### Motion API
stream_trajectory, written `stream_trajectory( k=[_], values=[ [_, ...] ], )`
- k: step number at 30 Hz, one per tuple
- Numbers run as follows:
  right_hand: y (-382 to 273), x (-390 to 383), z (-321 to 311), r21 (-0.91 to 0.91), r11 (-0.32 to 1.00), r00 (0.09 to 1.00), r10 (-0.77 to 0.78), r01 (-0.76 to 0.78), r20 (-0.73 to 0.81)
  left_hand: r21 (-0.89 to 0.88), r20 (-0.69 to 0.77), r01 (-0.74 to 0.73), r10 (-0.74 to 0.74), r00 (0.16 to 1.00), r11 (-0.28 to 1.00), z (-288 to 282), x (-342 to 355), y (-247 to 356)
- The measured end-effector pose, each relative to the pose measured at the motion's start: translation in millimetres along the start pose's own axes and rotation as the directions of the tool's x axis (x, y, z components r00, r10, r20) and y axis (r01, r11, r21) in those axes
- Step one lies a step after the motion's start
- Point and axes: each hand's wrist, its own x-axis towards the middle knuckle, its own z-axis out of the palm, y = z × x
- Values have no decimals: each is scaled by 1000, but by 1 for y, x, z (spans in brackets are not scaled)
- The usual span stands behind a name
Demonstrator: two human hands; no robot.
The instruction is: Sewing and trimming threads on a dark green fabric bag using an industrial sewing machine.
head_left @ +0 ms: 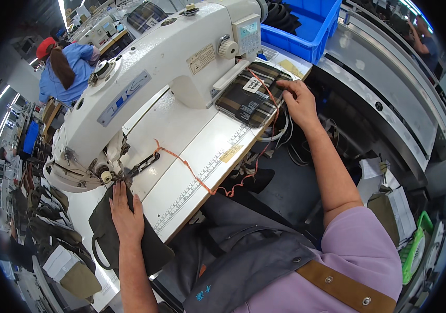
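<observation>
My left hand (128,216) lies flat, fingers stretched out, on a dark olive fabric piece (152,250) with a narrow loop at its left edge. Its fingertips reach up to the presser foot of the white sewing machine (150,78). At the right end of the table lies a brown plaid fabric piece (233,101) with a white label and dark printed patches. My right hand (298,101) has its thumb and index finger closed at that piece's right edge. Black thread snips (145,164) rest on the machine bed, tied to an orange cord (186,166) that runs across to the plaid piece.
A blue bin (306,31) with black items stands behind the plaid piece. Dark fabric pieces (51,219) are heaped left of the table. A ruler strip (191,180) runs along the near edge. Another person in a blue shirt (69,73) sits at the far left.
</observation>
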Motion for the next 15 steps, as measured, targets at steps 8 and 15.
stream_trajectory(
  k=[8,15],
  values=[
    [-27,-11,3,21,999,998,29,-30,48,-3,-9,-10,10,1000,1000,-1,0,1],
    [-29,-12,14,138,990,999,-8,3,36,15,-52,-42,42,998,999,1,0,0]
  ],
)
